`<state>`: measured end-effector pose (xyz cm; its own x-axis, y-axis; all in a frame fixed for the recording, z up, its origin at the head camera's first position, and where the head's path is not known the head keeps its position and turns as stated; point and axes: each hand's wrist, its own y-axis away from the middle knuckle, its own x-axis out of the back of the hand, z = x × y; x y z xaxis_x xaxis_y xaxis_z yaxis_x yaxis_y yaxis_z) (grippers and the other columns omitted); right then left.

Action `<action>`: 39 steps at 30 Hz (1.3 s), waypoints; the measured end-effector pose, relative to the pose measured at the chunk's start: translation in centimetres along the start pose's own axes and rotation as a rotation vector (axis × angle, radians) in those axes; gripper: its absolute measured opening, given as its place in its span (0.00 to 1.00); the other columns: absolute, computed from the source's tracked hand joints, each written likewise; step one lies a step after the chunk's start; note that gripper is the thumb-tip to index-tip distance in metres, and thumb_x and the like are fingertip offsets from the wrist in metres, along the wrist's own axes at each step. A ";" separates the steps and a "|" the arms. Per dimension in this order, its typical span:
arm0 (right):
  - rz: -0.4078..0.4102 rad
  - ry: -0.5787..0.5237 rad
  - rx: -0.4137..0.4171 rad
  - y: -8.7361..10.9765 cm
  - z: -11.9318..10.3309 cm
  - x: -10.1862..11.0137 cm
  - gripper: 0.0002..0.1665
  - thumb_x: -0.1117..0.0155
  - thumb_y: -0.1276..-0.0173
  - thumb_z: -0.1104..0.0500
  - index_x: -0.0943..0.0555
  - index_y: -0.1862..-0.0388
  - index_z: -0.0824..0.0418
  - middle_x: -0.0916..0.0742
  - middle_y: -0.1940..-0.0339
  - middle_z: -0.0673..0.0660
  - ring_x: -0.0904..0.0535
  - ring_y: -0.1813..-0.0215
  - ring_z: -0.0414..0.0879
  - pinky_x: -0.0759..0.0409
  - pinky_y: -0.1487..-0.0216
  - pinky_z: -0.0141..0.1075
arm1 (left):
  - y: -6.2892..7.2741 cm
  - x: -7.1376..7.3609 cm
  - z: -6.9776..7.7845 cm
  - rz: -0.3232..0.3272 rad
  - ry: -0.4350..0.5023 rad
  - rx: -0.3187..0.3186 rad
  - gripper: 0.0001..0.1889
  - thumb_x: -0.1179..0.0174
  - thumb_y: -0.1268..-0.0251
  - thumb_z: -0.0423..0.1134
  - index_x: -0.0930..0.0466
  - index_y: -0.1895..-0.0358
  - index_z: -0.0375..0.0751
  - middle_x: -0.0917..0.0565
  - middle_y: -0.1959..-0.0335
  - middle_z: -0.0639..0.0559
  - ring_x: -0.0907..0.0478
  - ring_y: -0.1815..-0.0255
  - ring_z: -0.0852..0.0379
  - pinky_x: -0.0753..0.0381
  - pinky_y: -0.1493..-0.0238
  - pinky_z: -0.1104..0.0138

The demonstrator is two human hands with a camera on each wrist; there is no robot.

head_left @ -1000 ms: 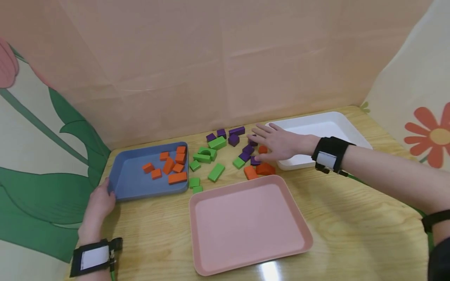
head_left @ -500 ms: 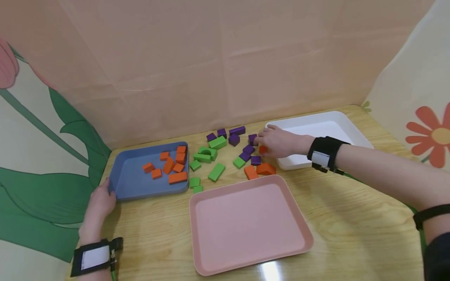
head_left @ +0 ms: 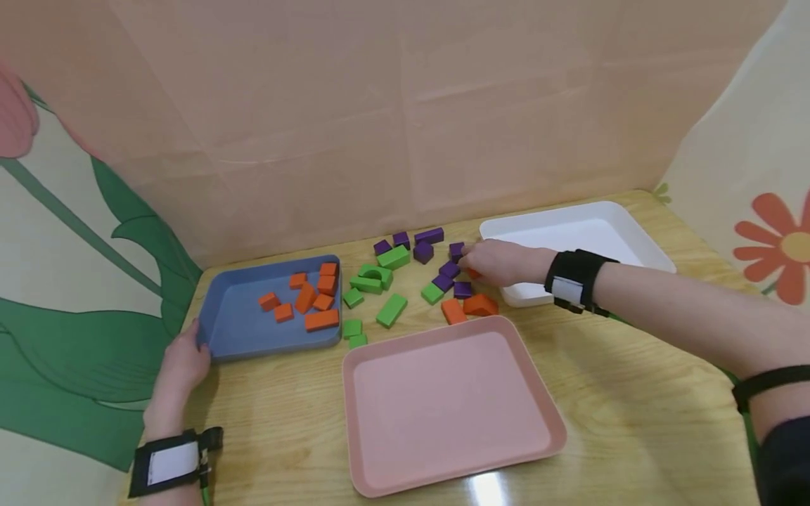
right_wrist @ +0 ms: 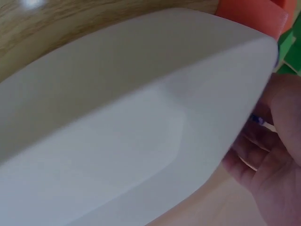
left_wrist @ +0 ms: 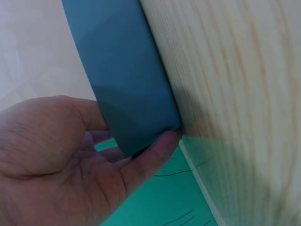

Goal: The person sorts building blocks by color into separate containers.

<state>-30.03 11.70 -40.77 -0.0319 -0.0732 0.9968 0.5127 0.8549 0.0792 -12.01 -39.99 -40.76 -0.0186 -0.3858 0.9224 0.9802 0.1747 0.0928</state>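
Note:
My left hand (head_left: 182,365) grips the near left corner of the blue tray (head_left: 230,327), which holds several orange blocks (head_left: 322,320). In the left wrist view, the fingers bend around the end of the tray's wall (left_wrist: 124,89). Beside the white tray (head_left: 572,235), my right hand (head_left: 506,261) reaches down with bent fingers at an orange block (head_left: 473,273), mostly covered by the hand. A purple block (head_left: 456,251) lies right at those fingertips. From the right wrist, the white tray's wall (right_wrist: 117,70) hides the fingertips and the block.
Green blocks (head_left: 391,310) and purple blocks (head_left: 423,251) lie scattered between the blue and white trays. Two more orange blocks (head_left: 481,304) sit behind the pink tray (head_left: 452,414), near its far edge. A wall covering (head_left: 316,140) rises behind the table.
The right hand was spread flat over the blocks; its fingers have since bent and lowered onto the orange block beside the white tray. The left hand stays at the blue tray.

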 end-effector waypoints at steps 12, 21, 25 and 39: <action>0.023 -0.022 -0.072 -0.5 -2.1 1.4 0.12 0.52 0.36 0.53 0.26 0.70 0.61 0.30 0.73 0.53 0.33 0.77 0.44 0.35 0.78 0.32 | 0.0 -0.1 -0.1 0.004 -0.003 -0.018 0.28 0.62 0.40 0.28 0.55 0.38 0.16 0.45 0.45 0.16 0.46 0.45 0.24 0.42 0.47 0.41; 0.062 -0.033 -0.015 -1.6 -4.7 2.6 0.11 0.52 0.41 0.56 0.29 0.81 0.55 0.30 0.76 0.51 0.35 0.78 0.43 0.38 0.79 0.32 | -0.3 -0.1 -0.4 -0.010 0.000 -0.002 0.28 0.62 0.38 0.29 0.57 0.37 0.17 0.47 0.43 0.17 0.48 0.44 0.24 0.44 0.47 0.41; 0.036 -0.025 0.015 -2.8 -6.3 3.0 0.13 0.56 0.39 0.54 0.26 0.77 0.56 0.29 0.72 0.50 0.32 0.79 0.41 0.34 0.79 0.31 | -0.2 -0.1 -0.3 -0.012 0.002 0.001 0.28 0.62 0.38 0.29 0.57 0.37 0.17 0.47 0.43 0.17 0.48 0.44 0.24 0.44 0.46 0.41; -0.032 -0.086 0.143 -10.0 -13.4 3.3 0.17 0.60 0.33 0.51 0.23 0.66 0.55 0.25 0.62 0.51 0.29 0.67 0.41 0.29 0.67 0.32 | -0.1 0.1 0.1 -0.010 0.002 0.006 0.28 0.62 0.39 0.29 0.57 0.37 0.17 0.46 0.43 0.17 0.47 0.44 0.24 0.44 0.46 0.42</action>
<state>-23.72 -3.96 -38.46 -0.1228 -0.0624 0.9905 0.3829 0.9178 0.1053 -12.11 -40.01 -40.63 -0.0282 -0.3898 0.9205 0.9788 0.1760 0.1046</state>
